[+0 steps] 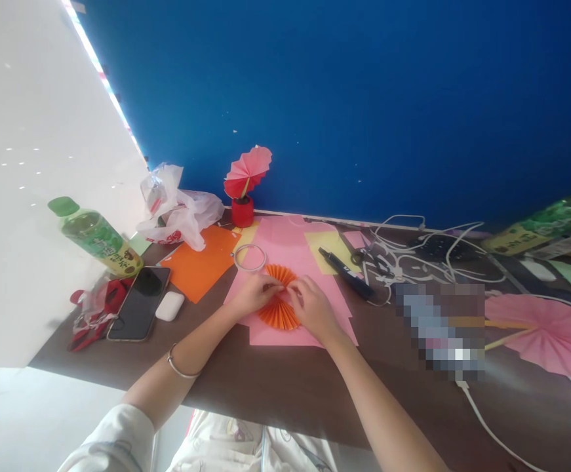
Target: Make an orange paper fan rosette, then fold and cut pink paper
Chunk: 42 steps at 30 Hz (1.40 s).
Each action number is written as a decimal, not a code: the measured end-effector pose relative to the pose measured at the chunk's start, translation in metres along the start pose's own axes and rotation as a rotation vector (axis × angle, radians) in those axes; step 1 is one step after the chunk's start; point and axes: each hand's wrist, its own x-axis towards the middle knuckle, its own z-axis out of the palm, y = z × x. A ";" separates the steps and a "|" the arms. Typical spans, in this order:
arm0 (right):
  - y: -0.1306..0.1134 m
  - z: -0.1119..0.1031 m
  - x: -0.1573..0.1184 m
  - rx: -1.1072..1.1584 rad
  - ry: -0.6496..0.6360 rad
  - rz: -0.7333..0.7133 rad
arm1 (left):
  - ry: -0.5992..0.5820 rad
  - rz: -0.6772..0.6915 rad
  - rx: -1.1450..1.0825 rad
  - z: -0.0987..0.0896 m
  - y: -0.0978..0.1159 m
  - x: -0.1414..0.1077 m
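Note:
An orange pleated paper fan [278, 317] lies fanned out over pink paper sheets [280, 242] at the middle of the table. My left hand [258, 292] is closed on its left side, with thumb and forefinger at the fan's centre. From the right, my right hand [311, 307] pinches the fan near the same spot. The fingertips of both hands almost meet and cover the middle of the fan. Orange pleats spread above and below them. Just behind my left hand lies a silver ring-shaped band [250, 257].
Left on the dark table [265, 387] are a green-capped bottle [101, 239], phone [140, 303], white case [170, 306], orange paper [204, 262] and plastic bag [187, 213]. A paper flower [248, 172] stands behind. Right are a black pen-like tool [347, 274], white cables [398, 262] and pink fan [555, 334].

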 end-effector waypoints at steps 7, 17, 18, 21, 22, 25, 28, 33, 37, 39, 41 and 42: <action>-0.002 0.007 0.003 0.099 0.107 0.075 | -0.023 0.041 0.068 -0.001 0.001 -0.002; 0.004 0.011 0.004 0.067 0.093 0.039 | -0.011 -0.066 -0.244 0.004 -0.012 0.002; 0.004 0.013 0.004 0.076 0.096 0.043 | -0.007 -0.066 -0.257 0.004 -0.012 0.002; 0.004 0.016 0.005 0.126 0.117 0.056 | 0.017 -0.102 -0.290 0.004 -0.013 0.003; 0.004 0.016 0.005 0.142 0.126 0.059 | 0.025 -0.119 -0.301 0.004 -0.014 0.003; 0.003 0.017 0.005 0.161 0.142 0.048 | 0.050 -0.140 -0.321 0.005 -0.016 0.004; 0.004 0.018 0.005 0.140 0.153 0.034 | 0.059 -0.132 -0.335 0.005 -0.019 0.005; 0.007 0.021 0.007 0.098 0.146 0.045 | 0.029 -0.144 -0.358 0.003 -0.019 0.005; 0.009 0.024 0.010 0.126 0.141 0.060 | 0.037 -0.132 -0.341 0.003 -0.019 0.005; 0.010 0.025 0.011 0.137 0.133 0.068 | 0.046 -0.128 -0.335 0.004 -0.020 0.005; 0.011 0.026 0.012 0.142 0.128 0.075 | 0.052 -0.128 -0.336 0.004 -0.021 0.005; 0.011 0.027 0.012 0.144 0.127 0.077 | 0.055 -0.130 -0.339 0.004 -0.021 0.005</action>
